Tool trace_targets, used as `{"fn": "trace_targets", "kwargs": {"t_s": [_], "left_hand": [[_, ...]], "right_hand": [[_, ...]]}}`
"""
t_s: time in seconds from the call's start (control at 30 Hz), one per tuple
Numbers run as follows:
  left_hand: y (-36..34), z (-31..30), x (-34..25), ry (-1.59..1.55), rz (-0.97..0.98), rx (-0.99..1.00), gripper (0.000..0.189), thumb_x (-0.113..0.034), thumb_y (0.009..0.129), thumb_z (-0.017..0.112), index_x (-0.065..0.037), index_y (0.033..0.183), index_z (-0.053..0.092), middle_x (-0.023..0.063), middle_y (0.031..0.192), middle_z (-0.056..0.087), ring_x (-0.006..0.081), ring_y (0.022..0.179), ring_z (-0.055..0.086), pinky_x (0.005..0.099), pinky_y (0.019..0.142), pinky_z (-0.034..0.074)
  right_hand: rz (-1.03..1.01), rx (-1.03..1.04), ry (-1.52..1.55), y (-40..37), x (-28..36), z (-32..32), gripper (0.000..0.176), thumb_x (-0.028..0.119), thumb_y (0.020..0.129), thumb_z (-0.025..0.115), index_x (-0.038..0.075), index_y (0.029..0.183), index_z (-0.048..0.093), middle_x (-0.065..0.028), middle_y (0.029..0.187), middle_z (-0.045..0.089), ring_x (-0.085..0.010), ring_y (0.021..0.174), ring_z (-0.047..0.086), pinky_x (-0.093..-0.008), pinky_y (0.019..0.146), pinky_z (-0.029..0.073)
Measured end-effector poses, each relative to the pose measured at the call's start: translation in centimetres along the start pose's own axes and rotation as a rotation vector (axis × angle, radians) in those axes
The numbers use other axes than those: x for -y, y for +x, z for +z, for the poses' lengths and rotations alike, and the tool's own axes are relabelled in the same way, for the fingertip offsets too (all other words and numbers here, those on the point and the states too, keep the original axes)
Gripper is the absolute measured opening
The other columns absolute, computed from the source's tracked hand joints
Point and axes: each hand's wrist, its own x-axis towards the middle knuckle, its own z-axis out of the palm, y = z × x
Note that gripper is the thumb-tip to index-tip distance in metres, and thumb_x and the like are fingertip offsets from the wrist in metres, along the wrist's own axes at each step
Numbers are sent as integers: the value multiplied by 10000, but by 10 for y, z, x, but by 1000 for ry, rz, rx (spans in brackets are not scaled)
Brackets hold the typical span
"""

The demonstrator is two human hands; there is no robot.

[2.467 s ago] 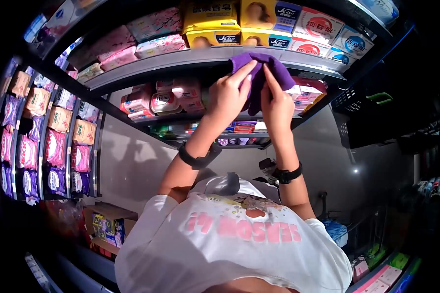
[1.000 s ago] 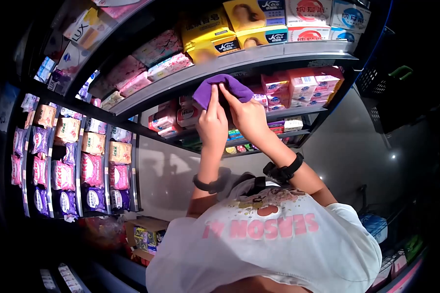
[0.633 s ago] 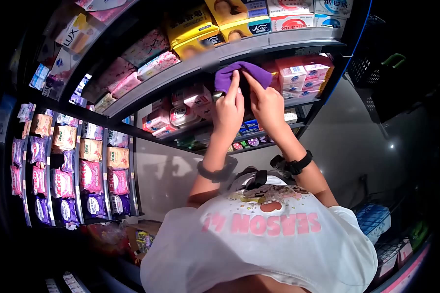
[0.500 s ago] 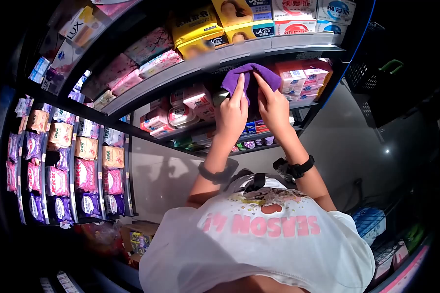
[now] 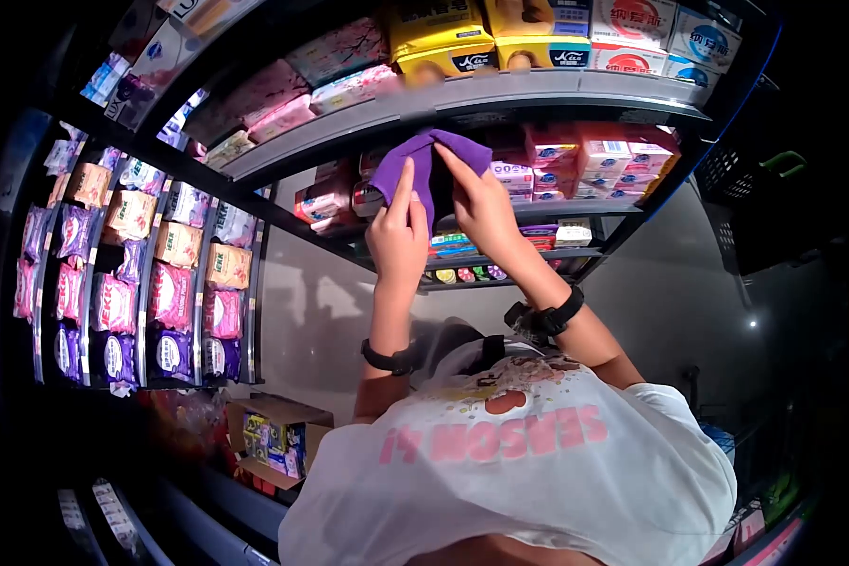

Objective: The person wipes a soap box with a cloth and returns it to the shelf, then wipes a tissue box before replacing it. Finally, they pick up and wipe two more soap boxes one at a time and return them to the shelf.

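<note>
A purple cloth (image 5: 423, 162) is draped between my two hands, up against the front edge of the shelf (image 5: 575, 87). My left hand (image 5: 398, 226) holds its left part, index finger stretched along the fabric. My right hand (image 5: 481, 208) grips the right part, its index finger pointing up over the cloth. Below the cloth's middle, its fabric hangs between the hands. Pink soap boxes (image 5: 604, 158) stand on the lower shelf to the right of my right hand. Packs left of the cloth are partly hidden by it.
Yellow soap packs (image 5: 441, 33) and white boxes (image 5: 632, 24) fill the shelf above. A side rack at the left holds bagged goods (image 5: 172, 294). An open carton (image 5: 278, 434) sits on the floor; a dark basket (image 5: 734, 179) is at the right.
Both hands and the purple cloth have moved left along the shelf edge, uncovering more pink boxes. The view has shifted too, and more of the carton shows.
</note>
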Motion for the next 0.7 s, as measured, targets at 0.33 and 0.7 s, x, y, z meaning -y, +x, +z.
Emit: {"fn": "trace_targets", "kwargs": {"t_s": [0.33,0.7], "left_hand": [[20,50,-57,-280,57,293,445,-13,808,494,-122,1239,501,213,864,574,334,710,553,375,685,449],[22,33,-37,-272,-10,155,514,22,718,481,-89,1218,523,238,997,531,352,947,544,363,847,416]], "right_hand": [[147,-356,-110,-4,-30,-78,273,15,810,530,46,1078,567,-149,878,622,-230,748,606,-297,688,458],[132,-233,-108,7,-17,-49,519,-73,693,572,136,1168,565,-167,845,606,-295,767,613,-334,691,475]]}}
